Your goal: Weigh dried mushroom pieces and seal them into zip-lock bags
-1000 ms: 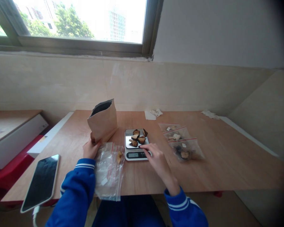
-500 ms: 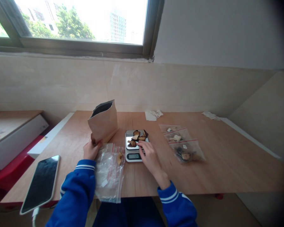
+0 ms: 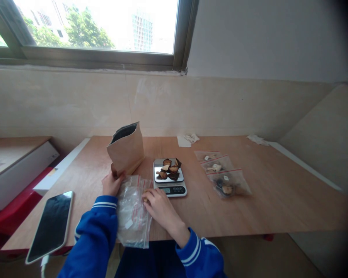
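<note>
My right hand (image 3: 161, 206) lies on a clear zip bag (image 3: 130, 220), its fingertips over a dried tan slice (image 3: 145, 195) inside the plastic. My left hand (image 3: 112, 184) rests at the lower corner of a kraft paper bag (image 3: 127, 152), next to the zip bag's top edge. The paper bag stands tilted, with its dark lining showing at the mouth. Several dark dried slices (image 3: 168, 170) lie on the steel pan of a digital kitchen scale (image 3: 169, 190), just beyond my right hand. The scale's display is small and unreadable.
Three filled zip bags (image 3: 223, 173) lie to the right on the wooden table (image 3: 263, 208). A smartphone (image 3: 49, 227) with a charging cable lies at the near left. White paper scraps (image 3: 188, 139) sit by the wall, beneath a window.
My right hand has moved off the scale, down and left onto the clear zip bag. My left hand has stayed in place, and the slices on the scale have shifted slightly.
</note>
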